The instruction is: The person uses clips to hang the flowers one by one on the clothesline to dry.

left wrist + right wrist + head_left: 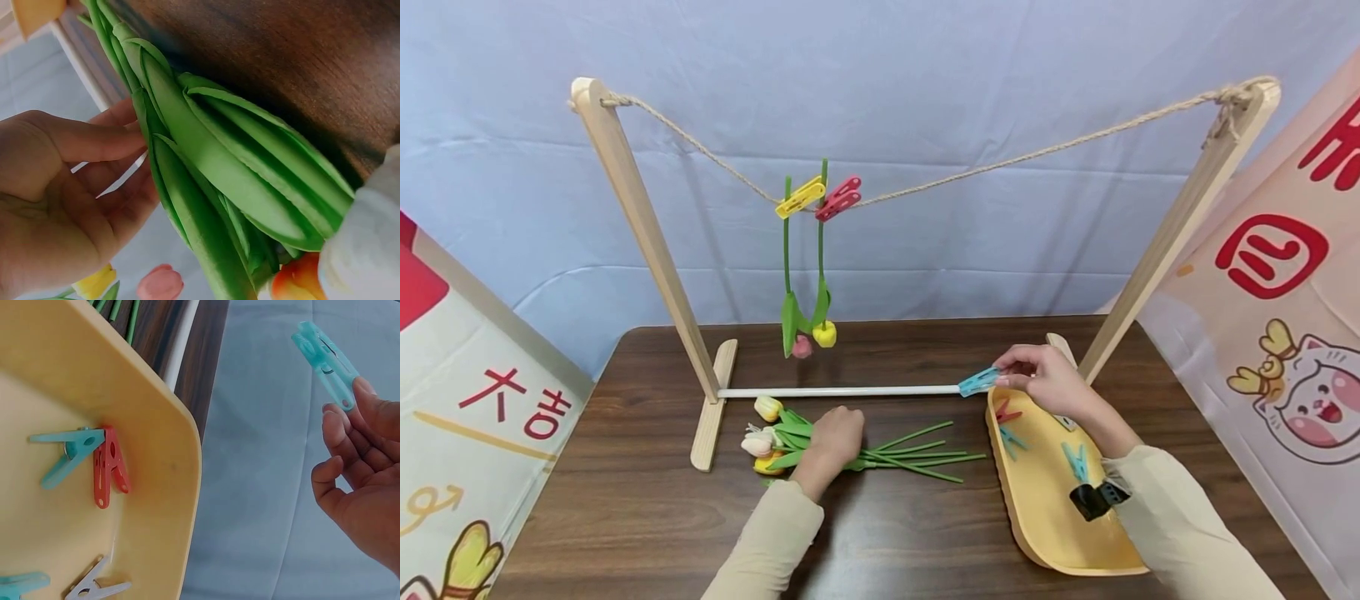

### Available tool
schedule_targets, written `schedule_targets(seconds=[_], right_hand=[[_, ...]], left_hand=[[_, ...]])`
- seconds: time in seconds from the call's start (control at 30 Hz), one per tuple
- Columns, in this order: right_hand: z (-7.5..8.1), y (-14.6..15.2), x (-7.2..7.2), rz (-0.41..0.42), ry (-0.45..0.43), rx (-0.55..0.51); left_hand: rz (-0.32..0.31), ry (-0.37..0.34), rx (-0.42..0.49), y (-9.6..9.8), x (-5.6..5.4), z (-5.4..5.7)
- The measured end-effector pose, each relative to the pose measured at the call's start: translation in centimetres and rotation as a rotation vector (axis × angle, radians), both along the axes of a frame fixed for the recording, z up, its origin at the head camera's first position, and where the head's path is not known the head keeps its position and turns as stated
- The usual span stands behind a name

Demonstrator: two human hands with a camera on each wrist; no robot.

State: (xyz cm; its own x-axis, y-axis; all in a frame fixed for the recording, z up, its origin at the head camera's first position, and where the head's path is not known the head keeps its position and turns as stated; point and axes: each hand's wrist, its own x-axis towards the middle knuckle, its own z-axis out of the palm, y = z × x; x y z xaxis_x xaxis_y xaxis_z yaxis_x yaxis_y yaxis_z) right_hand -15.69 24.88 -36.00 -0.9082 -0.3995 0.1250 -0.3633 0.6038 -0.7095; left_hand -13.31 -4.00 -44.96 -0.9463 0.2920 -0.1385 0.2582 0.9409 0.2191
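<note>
My left hand [835,437] is at a bunch of artificial tulips [917,456] lying on the table, flower heads to the left and stems to the right. In the left wrist view its thumb and fingers pinch the green stems and leaves [187,150] from one side. My right hand [1048,383] holds a light blue clothespin [977,382] by its handle end, above the far left corner of a yellow tray [1045,521]. Several clothespins lie in that tray, among them a red one [109,469], blue ones [72,453] and a whitish one [94,587].
A wooden frame with a left post [647,242] and a right post [1180,233] carries a sagging rope [1037,156]. Two tulips hang head down from it, by a yellow clothespin [800,198] and a red clothespin [838,198]. A white rod [850,391] joins the feet.
</note>
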Motion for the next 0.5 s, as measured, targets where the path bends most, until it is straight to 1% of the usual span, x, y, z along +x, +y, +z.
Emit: schedule_targets(seconds=[0.17,0.3,0.4,0.5], right_hand=[[0.1,0.6,0.0,-0.021,-0.011,-0.002],[0.2,1.3,0.0,-0.043,0.007,0.01],[0.2,2.0,0.0,-0.069,0.023,0.014],[0.2,2.7,0.0,-0.094,0.02,0.006]], left_hand=[[-0.014,-0.006,-0.01,0.0,-0.1,0.0],[-0.038,-0.006,0.004,-0.4,0.1,0.5],[-0.054,0.007,0.067,-1.1,0.3,1.6],[-0.068,0.033,0.169,-2.0,0.3,3.7]])
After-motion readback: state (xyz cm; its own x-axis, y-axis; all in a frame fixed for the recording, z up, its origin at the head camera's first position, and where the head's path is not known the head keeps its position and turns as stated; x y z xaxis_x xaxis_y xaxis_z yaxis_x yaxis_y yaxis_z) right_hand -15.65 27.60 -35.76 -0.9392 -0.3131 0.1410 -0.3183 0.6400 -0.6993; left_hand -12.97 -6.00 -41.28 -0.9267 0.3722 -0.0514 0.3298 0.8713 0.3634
